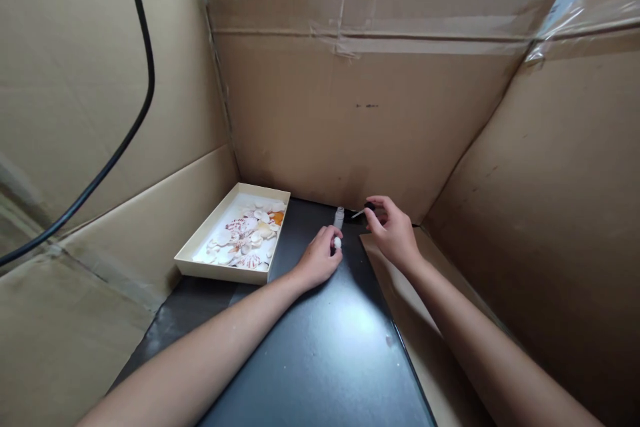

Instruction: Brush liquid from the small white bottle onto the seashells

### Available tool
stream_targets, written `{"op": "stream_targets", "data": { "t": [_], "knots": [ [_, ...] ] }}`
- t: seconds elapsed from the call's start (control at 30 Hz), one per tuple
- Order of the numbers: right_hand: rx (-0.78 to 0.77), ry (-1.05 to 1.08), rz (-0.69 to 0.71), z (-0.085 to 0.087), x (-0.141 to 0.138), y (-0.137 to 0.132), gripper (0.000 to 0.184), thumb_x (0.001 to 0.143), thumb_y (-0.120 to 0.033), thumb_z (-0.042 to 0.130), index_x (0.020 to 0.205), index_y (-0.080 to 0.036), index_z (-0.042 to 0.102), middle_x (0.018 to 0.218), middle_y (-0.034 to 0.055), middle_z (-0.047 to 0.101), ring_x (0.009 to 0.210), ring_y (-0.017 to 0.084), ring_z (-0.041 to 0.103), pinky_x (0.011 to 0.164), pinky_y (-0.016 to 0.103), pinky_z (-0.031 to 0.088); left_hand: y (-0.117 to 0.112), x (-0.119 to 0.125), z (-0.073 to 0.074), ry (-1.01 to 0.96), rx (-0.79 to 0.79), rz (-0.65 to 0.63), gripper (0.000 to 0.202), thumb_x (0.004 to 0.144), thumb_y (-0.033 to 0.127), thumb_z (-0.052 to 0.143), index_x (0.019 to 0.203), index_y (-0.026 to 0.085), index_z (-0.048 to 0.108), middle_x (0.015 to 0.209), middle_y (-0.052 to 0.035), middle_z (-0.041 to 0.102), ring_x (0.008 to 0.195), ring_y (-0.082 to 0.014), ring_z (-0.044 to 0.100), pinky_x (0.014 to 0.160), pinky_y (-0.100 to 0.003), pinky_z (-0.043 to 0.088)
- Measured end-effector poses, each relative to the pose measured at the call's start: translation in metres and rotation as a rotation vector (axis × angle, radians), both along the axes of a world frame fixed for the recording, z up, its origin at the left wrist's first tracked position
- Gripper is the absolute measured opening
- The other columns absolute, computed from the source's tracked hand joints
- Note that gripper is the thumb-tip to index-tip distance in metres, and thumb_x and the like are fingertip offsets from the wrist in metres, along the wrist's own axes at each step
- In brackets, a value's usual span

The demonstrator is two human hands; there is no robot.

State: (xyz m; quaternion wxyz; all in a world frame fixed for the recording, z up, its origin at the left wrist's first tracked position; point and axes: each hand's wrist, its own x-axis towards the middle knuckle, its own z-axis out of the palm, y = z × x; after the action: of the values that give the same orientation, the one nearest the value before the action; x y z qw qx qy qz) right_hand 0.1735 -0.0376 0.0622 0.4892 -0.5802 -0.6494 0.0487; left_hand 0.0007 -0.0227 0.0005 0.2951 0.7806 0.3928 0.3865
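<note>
My left hand point(321, 257) is closed low over the dark table, its fingertips pinching a small white shell point(337, 242). Just beyond those fingers stands a small clear bottle point(339, 217) without its cap, close to the back wall. To the right, my right hand point(393, 227) grips a black brush cap point(369, 205) between thumb and fingers. A thin pale stem point(358, 213) points from it down and left, towards the bottle but apart from it. The bottle's contents are too small to make out.
A shallow cream box point(220, 272) with many mixed shells point(250, 233) stands on the left of the dark table point(310, 353). A flat cardboard sheet point(400, 300) lies under my right forearm. Cardboard walls point(350, 133) enclose the back and sides; a black cable point(145, 103) hangs at left.
</note>
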Motion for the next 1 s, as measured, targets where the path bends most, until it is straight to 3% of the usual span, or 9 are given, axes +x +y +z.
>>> {"op": "stream_targets", "data": {
  "t": [0.13,0.27,0.6,1.0],
  "knots": [
    [0.095,-0.105,-0.005,0.013,-0.013,0.029,0.027,0.086,-0.031,0.050,0.108,-0.019,0.062,0.100,0.0085,0.068,0.062,0.015,0.059,0.064,0.030,0.045,-0.001,0.000,0.002,0.030,-0.001,0.002,0.023,0.074,0.008,0.049,0.093,0.020,0.051,0.084,0.0002,0.048,0.074,-0.0128,0.047,0.069,-0.024,0.039],
    [0.121,-0.130,-0.007,0.011,-0.023,0.043,0.027,0.085,-0.028,0.051,0.108,-0.020,0.062,0.098,0.0070,0.067,0.062,0.015,0.057,0.064,0.029,0.043,-0.002,0.001,0.002,0.061,-0.014,0.001,0.024,0.074,0.009,0.049,0.095,0.020,0.051,0.086,-0.0002,0.048,0.072,-0.0123,0.046,0.067,-0.023,0.039],
    [0.054,-0.168,0.036,-0.018,-0.023,0.049,0.026,0.085,-0.029,0.051,0.106,-0.020,0.063,0.093,0.0062,0.067,0.062,0.015,0.057,0.064,0.029,0.042,-0.004,0.000,0.005,0.096,-0.017,0.000,0.022,0.075,0.010,0.049,0.095,0.021,0.052,0.089,-0.0011,0.050,0.072,-0.0126,0.048,0.067,-0.024,0.040],
    [0.052,-0.197,0.054,-0.022,-0.029,0.046,0.026,0.084,-0.027,0.052,0.107,-0.022,0.062,0.098,0.0050,0.065,0.065,0.015,0.058,0.065,0.029,0.043,-0.003,0.000,0.002,0.112,-0.006,0.003,0.023,0.076,0.012,0.048,0.096,0.021,0.051,0.090,-0.0013,0.051,0.075,-0.0137,0.048,0.069,-0.025,0.038]
  ]
}}
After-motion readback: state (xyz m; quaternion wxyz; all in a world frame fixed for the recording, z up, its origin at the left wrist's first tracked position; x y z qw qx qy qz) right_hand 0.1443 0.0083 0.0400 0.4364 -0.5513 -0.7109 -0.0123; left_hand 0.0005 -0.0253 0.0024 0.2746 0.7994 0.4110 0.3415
